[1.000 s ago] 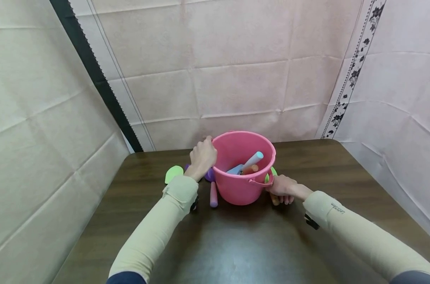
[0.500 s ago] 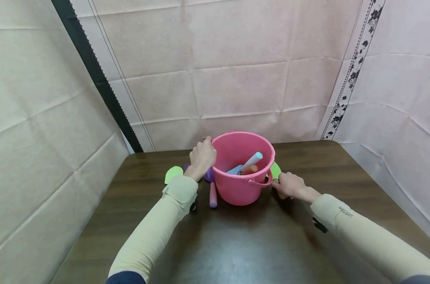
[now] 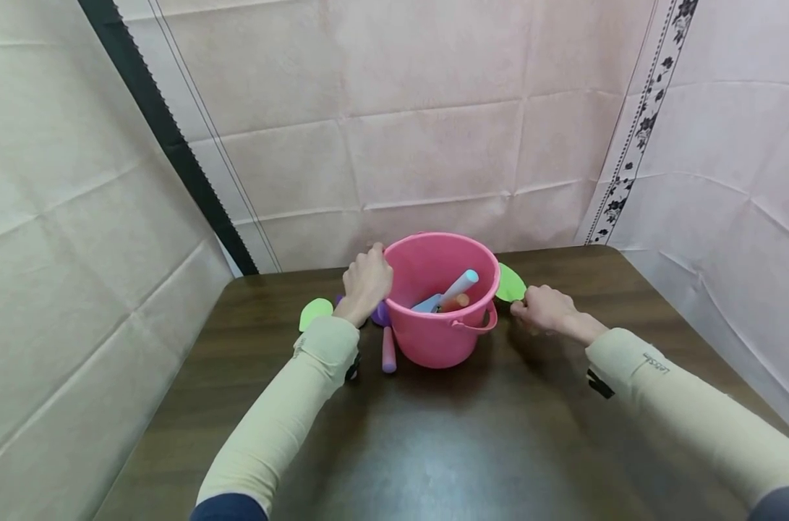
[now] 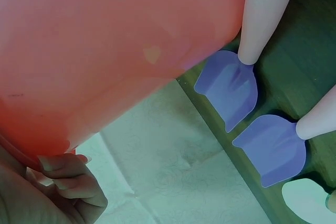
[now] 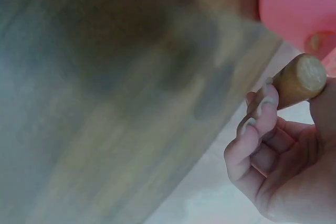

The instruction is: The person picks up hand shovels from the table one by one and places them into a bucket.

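A pink bucket [image 3: 433, 347] stands upright near the table's far edge. My left hand [image 3: 368, 284] grips its rim on the left side; in the left wrist view the curled fingers [image 4: 79, 184] show at that rim. To the right of the bucket, my right hand [image 3: 550, 311] holds a toy shovel with a green blade [image 3: 511, 284]. Its round wooden handle [image 5: 299, 80] lies within the curled fingers in the right wrist view. Inside the bucket are a blue shovel with a light blue handle [image 3: 461, 284] and a wooden handle end [image 3: 455, 302].
Left of the bucket lie two purple shovels [image 4: 231, 87] [image 4: 278, 150] and a light green one [image 3: 314, 312]. A pinkish-purple handle [image 3: 389, 351] points toward me beside the bucket. Cloth hangings [image 3: 433, 159] close off the back and sides of the brown table [image 3: 420, 449].
My right hand has moved right, away from the bucket, bringing the green shovel out beside it. My left hand stays on the rim. The head view has shifted slightly.
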Demonstrator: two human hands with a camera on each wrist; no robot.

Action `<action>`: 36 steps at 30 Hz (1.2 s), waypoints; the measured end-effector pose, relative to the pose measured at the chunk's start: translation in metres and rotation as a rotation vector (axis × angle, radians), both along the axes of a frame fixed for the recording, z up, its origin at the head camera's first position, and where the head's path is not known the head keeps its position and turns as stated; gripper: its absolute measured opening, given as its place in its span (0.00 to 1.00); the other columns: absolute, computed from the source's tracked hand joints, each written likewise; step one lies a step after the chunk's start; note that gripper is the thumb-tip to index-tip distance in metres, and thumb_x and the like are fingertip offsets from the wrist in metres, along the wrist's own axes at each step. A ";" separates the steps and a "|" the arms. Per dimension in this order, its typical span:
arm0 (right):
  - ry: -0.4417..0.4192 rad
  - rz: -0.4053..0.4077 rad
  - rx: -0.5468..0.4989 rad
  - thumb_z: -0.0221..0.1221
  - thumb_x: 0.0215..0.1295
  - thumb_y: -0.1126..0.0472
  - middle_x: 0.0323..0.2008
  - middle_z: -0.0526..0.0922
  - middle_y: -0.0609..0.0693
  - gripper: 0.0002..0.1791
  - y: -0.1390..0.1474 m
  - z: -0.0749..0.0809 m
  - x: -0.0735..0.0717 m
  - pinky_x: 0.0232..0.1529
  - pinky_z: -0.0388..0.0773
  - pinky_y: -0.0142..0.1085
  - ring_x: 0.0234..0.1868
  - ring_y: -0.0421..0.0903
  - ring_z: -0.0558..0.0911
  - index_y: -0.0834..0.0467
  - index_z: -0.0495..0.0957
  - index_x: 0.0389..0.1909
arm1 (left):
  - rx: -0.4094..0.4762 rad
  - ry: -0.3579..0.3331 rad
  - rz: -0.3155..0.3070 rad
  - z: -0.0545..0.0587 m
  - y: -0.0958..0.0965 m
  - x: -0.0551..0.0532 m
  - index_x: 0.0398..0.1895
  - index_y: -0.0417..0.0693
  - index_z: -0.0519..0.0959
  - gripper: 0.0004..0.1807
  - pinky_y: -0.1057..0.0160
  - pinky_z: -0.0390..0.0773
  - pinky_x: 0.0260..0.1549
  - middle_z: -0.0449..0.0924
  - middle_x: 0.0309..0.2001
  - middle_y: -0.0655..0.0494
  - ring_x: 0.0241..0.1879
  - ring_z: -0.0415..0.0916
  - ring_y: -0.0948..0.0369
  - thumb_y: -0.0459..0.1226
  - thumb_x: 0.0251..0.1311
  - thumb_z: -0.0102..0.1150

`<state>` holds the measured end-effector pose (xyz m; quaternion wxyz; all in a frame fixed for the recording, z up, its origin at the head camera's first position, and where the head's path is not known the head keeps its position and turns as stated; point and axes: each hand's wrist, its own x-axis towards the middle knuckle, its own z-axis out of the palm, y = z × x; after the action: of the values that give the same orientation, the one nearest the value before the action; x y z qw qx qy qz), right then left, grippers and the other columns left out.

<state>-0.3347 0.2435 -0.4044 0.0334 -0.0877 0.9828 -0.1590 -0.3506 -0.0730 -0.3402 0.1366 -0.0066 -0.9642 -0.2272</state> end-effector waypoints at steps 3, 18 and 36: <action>0.040 -0.003 0.025 0.48 0.62 0.52 0.09 0.74 0.46 0.23 0.002 0.009 -0.002 0.15 0.64 0.39 0.16 0.45 0.73 0.55 0.78 0.10 | 0.001 0.005 -0.004 0.001 0.000 0.000 0.60 0.51 0.72 0.19 0.47 0.77 0.44 0.81 0.48 0.45 0.46 0.81 0.45 0.41 0.72 0.38; 0.074 0.004 0.042 0.49 0.62 0.52 0.09 0.74 0.46 0.24 0.001 0.045 -0.003 0.15 0.63 0.39 0.17 0.46 0.72 0.53 0.75 0.07 | 0.000 -0.007 -0.003 0.001 0.001 0.000 0.61 0.51 0.71 0.19 0.48 0.77 0.44 0.81 0.48 0.46 0.46 0.81 0.46 0.42 0.72 0.39; 0.089 0.009 0.067 0.48 0.63 0.50 0.10 0.75 0.44 0.25 0.000 0.085 -0.003 0.17 0.64 0.39 0.20 0.46 0.75 0.52 0.76 0.08 | 0.005 0.007 0.005 0.000 0.001 0.002 0.54 0.50 0.73 0.15 0.48 0.77 0.42 0.81 0.43 0.46 0.44 0.81 0.46 0.42 0.72 0.39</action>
<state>-0.3379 0.2434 -0.3191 -0.0069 -0.0977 0.9877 -0.1217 -0.3482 -0.0724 -0.3399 0.1408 -0.0046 -0.9631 -0.2295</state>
